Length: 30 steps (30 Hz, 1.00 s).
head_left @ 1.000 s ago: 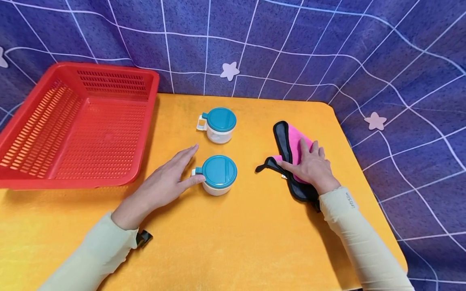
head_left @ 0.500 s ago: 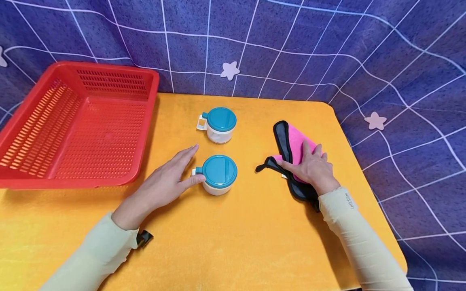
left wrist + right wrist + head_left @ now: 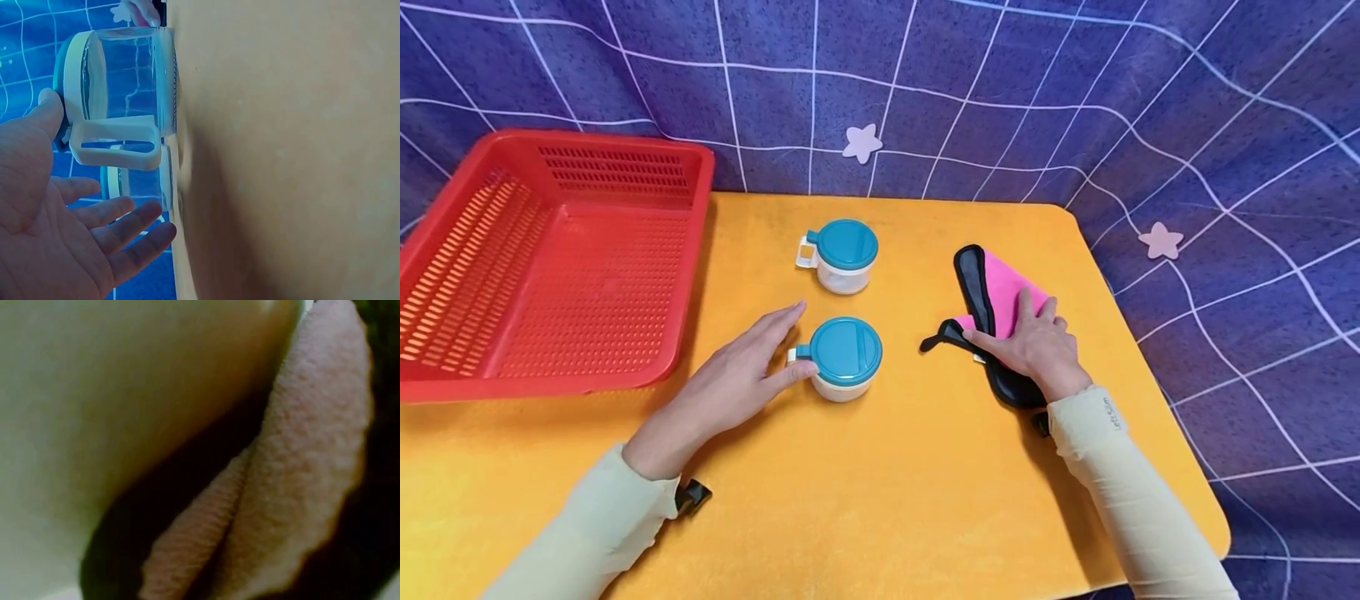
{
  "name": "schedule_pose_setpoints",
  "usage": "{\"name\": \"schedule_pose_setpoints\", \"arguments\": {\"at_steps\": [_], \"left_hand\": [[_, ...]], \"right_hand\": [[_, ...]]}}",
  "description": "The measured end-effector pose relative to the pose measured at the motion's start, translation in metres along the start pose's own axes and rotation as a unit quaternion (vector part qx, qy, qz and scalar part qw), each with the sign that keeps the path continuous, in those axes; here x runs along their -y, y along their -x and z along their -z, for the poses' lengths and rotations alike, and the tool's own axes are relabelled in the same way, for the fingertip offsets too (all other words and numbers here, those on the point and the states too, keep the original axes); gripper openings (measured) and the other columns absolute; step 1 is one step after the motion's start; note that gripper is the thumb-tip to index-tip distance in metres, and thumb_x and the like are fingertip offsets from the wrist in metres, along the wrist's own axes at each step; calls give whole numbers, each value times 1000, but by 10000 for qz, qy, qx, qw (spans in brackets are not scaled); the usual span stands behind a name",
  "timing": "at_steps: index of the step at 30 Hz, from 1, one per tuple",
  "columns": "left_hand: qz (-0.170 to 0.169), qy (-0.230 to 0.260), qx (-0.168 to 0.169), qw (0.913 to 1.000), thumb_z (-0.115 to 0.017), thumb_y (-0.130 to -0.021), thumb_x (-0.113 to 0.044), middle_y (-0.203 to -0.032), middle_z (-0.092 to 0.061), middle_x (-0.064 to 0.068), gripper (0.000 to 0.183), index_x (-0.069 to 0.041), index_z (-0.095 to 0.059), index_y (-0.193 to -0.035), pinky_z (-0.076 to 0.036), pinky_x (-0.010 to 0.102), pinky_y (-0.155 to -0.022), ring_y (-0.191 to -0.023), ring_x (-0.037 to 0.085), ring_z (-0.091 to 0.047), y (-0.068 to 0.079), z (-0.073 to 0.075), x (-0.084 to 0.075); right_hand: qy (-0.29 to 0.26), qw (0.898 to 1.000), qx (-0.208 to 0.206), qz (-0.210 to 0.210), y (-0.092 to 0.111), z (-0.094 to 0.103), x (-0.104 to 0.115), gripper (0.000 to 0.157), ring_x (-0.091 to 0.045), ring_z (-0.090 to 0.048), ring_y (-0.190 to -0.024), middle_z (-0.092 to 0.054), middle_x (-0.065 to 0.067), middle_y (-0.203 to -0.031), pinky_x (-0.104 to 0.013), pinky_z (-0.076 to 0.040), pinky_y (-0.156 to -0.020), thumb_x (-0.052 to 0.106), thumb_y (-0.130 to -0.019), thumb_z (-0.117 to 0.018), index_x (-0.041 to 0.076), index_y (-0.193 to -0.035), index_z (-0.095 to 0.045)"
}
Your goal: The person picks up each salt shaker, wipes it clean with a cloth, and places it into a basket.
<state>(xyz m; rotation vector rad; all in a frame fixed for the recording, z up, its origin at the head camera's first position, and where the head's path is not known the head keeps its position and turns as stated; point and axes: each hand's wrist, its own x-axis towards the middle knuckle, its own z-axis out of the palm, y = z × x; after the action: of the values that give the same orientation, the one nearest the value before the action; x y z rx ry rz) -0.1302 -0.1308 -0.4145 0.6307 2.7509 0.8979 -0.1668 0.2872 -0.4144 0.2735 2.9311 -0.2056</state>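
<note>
My left hand (image 3: 730, 379) is beside the nearer jar (image 3: 844, 390), fingers straight and apart. Its thumb reaches the edge of the teal lid (image 3: 846, 346) by the handle. In the left wrist view the jar is clear-walled, with a white loop handle (image 3: 115, 156); the fingers extend past it without wrapping round it. A matching jar (image 3: 846, 279) stands upright behind. On the right, my right hand (image 3: 1037, 346) rests with spread fingers on a folded pink cloth (image 3: 1006, 279) with wide black edging and a small loop. The right wrist view shows blurred folds of the cloth (image 3: 319, 437) close up.
A red slotted plastic basket (image 3: 700, 217) stands at the left of the yellow table (image 3: 865, 500). A blue curtain (image 3: 970, 75) with white grid lines and stars hangs behind and along the right side.
The head view has turned slightly, moving the scene a little to the left. The right fingers shift slightly on the cloth; the left hand keeps its place by the jar.
</note>
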Motion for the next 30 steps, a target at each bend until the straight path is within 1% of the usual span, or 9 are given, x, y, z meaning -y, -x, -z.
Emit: {"name": "schedule_pose_setpoints", "arguments": {"at_steps": [6,11,14,18,21,27,29,30], "left_hand": [[-30,22,-12,10000,-49,-95,-75,-169,-24,3,93,-27,-16,-167,-30,62,-118,-153,31,-27,0,-2,0],[-29,32,-1,10000,-49,-95,-75,-169,-24,3,92,-27,-16,-167,-30,62,-118,-153,31,-27,0,-2,0],[-85,36,-28,10000,-49,-95,-74,-168,-26,4,92,-25,-18,-167,-31,61,-117,-152,31,-28,1,-2,0],[-266,102,-84,9996,-50,-98,-69,-162,-38,5,85,-20,-29,-164,-34,58,-117,-148,30,-37,1,-2,0],[-429,212,-95,9988,-51,-100,-66,-156,-46,3,78,-19,-39,-160,-36,55,-117,-144,28,-42,1,-2,0],[-592,351,-87,9976,-52,-101,-62,-153,-50,-1,68,-20,-49,-154,-37,52,-117,-142,24,-45,1,-3,0],[-618,383,-132,9973,-55,-101,-60,-148,-54,0,65,-18,-52,-152,-40,52,-114,-137,24,-50,1,-3,-1],[-615,424,-163,9971,-58,-101,-58,-144,-57,-1,63,-18,-54,-150,-44,50,-110,-131,23,-54,1,-3,-1]], "right_hand": [[17,10000,75,34,-2,-1,0,135,-60,-41,-118,-21,-41,-149,-68,-46,-84,100,-71,-44,8,-164,-9],[4,10000,68,62,-2,-1,0,132,-59,-42,-116,-23,-41,-147,-66,-47,-83,98,-73,-45,9,-165,-11],[-27,9999,54,84,-2,0,1,131,-59,-41,-115,-24,-41,-146,-66,-46,-83,97,-74,-47,9,-164,-12],[-57,9999,56,129,-3,0,1,132,-60,-41,-115,-26,-40,-145,-66,-46,-85,97,-74,-47,8,-164,-11],[-75,9999,16,142,-3,0,0,133,-61,-41,-115,-29,-40,-143,-67,-46,-86,96,-73,-50,5,-163,-12],[-149,9997,-116,168,-4,1,-2,133,-61,-42,-114,-34,-40,-136,-68,-47,-86,94,-72,-56,-1,-157,-19],[-165,9997,-114,168,-4,1,-2,132,-61,-42,-114,-35,-41,-136,-68,-47,-87,94,-72,-57,-1,-155,-19],[-166,9997,-102,169,-4,1,-2,132,-62,-41,-115,-35,-41,-137,-68,-46,-87,94,-72,-57,-1,-155,-20]]}}
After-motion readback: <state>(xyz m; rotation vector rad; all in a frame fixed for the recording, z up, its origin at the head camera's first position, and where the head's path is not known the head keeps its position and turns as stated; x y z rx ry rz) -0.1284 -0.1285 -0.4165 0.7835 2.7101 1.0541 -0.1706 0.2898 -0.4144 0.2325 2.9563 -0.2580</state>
